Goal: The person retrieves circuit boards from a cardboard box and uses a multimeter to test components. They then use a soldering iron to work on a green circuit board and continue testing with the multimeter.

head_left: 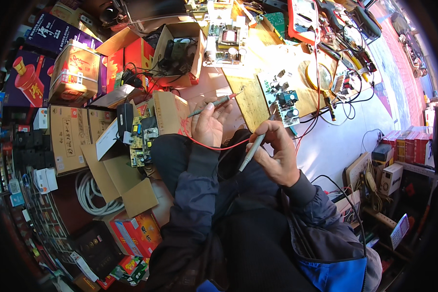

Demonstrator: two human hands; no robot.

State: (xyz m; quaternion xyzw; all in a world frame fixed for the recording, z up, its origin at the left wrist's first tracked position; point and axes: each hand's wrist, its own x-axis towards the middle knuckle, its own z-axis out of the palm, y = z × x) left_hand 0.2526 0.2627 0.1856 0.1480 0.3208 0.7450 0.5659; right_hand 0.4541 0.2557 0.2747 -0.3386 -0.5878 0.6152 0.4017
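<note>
The left hand (208,127) curls around a slim grey test probe (215,103) with a red tip, thumb and fingers pinching its shaft, the point aimed at the wooden work board (252,100). The right hand (279,155) pinches a second grey probe (252,152) pencil-fashion, its tip hidden near the green circuit board (284,102) lying on the wood. Two probes, then, one per hand; a thin red lead (214,147) runs across the lap between the wrists. Further out sit a round brass-rimmed magnifier (319,75), a red-cased meter (302,19), and several open cardboard boxes (180,48) at the left, one beside a loose yellow-green board (142,138). A coil of white hose (90,194) lies below.
</note>
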